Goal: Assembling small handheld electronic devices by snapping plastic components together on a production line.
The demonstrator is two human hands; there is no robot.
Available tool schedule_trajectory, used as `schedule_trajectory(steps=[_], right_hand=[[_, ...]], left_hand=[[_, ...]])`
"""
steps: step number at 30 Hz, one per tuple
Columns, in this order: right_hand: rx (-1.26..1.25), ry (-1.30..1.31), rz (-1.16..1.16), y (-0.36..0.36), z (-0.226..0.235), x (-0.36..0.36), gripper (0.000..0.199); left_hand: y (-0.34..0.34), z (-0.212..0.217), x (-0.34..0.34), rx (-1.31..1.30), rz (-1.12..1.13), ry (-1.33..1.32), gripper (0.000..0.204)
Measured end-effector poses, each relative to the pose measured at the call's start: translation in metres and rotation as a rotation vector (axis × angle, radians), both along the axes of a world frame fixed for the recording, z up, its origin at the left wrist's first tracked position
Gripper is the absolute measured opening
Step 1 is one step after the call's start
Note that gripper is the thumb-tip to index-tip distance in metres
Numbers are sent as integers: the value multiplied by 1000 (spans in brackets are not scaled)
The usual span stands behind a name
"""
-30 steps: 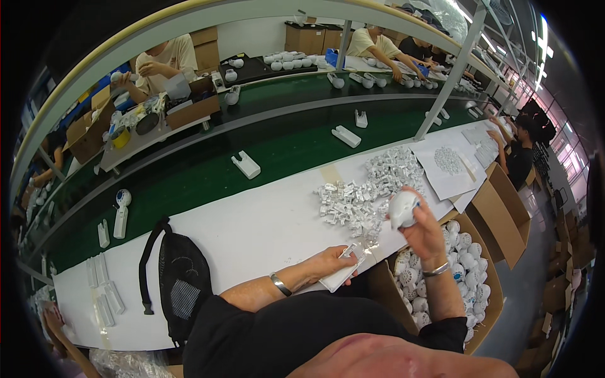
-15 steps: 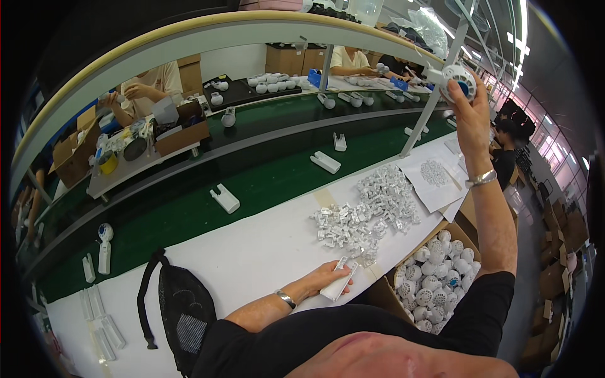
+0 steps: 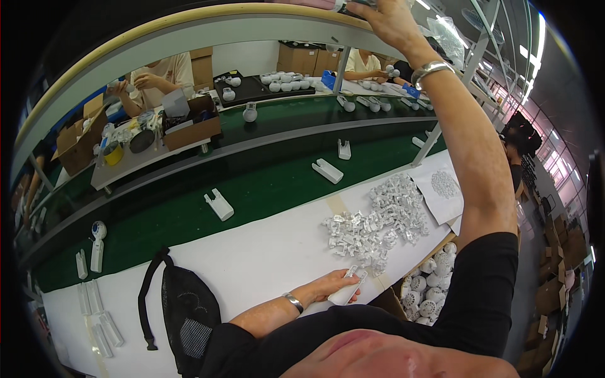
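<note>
Over the tabletop (image 3: 271, 258): left hand (image 3: 331, 285), fingers wrapped around one white plastic case (image 3: 345, 293). At the overhead rail (image 3: 252, 14): right hand (image 3: 392, 22), raised; cannot tell its fingers' hold. Step: hold and reach; next move calls for steady left grip. Carton (image 3: 392, 305) beside: round white vented pieces (image 3: 428, 293).

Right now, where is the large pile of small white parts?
In the head view, the pile lies right of centre on the white table, just beyond the left hand, left of the paper.
</note>
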State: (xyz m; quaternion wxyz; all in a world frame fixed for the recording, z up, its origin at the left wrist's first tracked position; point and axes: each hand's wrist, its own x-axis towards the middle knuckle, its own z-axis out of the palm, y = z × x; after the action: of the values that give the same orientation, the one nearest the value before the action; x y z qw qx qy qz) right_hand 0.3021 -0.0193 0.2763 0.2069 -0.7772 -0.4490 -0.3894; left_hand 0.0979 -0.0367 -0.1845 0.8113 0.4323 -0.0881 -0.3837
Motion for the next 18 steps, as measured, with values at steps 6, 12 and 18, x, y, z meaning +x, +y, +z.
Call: schedule_trajectory(steps=[6,12,18], right_hand=[[-102,287,19,7,13,53,57],[-168,429,1,6,19,97,54],[-114,-89,28,23,13,40,49]], left_hand=[[-2,-2,1,-2,-6,6,31],[-4,-6,3,-20,-12,18,31],[-9,-2,6,-30,-20,4,29]])
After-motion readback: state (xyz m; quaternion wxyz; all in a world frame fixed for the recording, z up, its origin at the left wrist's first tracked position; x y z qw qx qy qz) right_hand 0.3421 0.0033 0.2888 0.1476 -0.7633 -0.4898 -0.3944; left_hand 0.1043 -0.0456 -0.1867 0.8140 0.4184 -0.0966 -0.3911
